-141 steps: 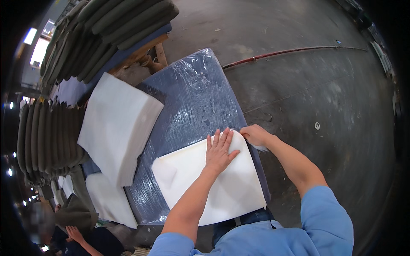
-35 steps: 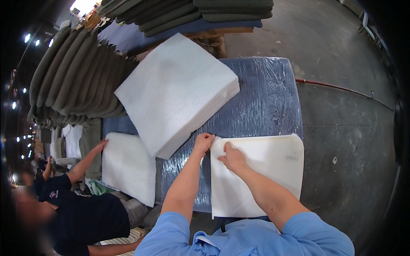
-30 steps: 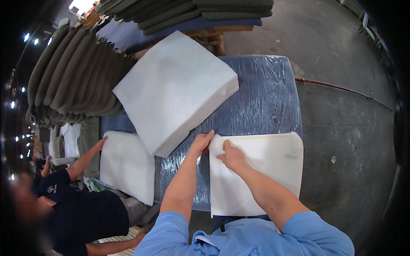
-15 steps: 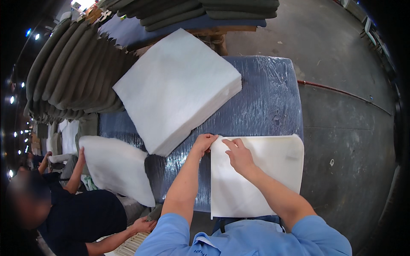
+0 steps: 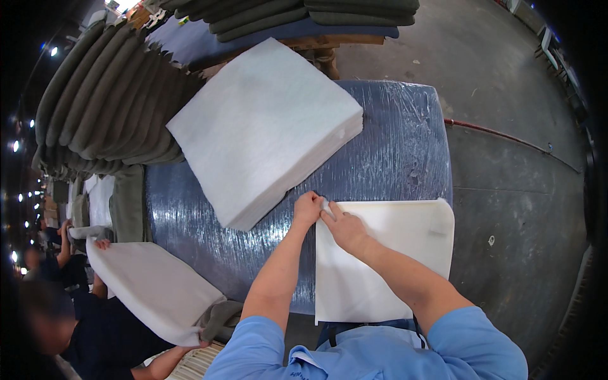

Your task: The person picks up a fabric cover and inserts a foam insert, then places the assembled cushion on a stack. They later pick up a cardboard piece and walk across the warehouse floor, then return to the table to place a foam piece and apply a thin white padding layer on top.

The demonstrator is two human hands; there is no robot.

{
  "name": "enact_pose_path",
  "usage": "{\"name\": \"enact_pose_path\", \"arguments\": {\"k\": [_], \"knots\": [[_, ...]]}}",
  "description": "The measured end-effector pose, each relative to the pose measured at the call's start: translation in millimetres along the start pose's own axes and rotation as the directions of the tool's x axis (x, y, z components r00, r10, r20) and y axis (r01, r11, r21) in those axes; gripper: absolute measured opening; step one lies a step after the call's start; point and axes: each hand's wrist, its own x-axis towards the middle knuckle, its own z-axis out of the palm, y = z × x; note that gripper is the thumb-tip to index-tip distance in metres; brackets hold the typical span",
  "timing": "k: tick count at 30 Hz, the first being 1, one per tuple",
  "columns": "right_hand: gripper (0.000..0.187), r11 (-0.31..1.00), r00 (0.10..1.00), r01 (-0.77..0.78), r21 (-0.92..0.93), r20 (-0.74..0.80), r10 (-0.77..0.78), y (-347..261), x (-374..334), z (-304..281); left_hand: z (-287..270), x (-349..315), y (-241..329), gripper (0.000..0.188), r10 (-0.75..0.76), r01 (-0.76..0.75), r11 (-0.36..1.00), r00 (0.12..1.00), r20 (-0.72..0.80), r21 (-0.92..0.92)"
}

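In the head view, a flat cream foam pad (image 5: 386, 253) is seen lying on the near right part of a table wrapped in blue plastic film (image 5: 392, 145), its near edge reaching the table's front. The pad's far left corner is pinched by both hands. The left hand (image 5: 308, 209) is curled, its fingers closed together on that corner; the right hand (image 5: 343, 227) lies just beside it on the pad, thumb and forefinger clamped on the same corner — the two hands are touching there.

A thick stack of white wadding (image 5: 266, 126) is set aslant on the far left of the table, well apart from the pad's body but near the gripped corner. Rows of grey-green cushions (image 5: 107, 101) are stacked on edge to the left and beyond the table, with more lying flat on a dark blue board (image 5: 209, 44) at the top.

At the lower left, another person in dark clothes (image 5: 69, 329) is seen holding a white padded cushion (image 5: 149, 288) — one hand at its far end, one at its near end.
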Motion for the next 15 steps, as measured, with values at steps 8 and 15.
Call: {"name": "enact_pose_path", "arguments": {"k": [8, 15], "knots": [[0.058, 1.000, 1.000, -0.009, -0.017, -0.003, 0.009, -1.8, 2.5, 0.0, -24.1, 5.9, -21.9, 0.015, 0.034, 0.045, 0.979, 0.927, -0.374, 0.200], [0.057, 1.000, 1.000, -0.017, 0.004, 0.009, 0.017, -4.1, 2.9, 0.7, -52.7, -18.2, -40.5, 0.019, -0.042, 0.018, 0.984, 0.990, -0.133, -0.175]]}}
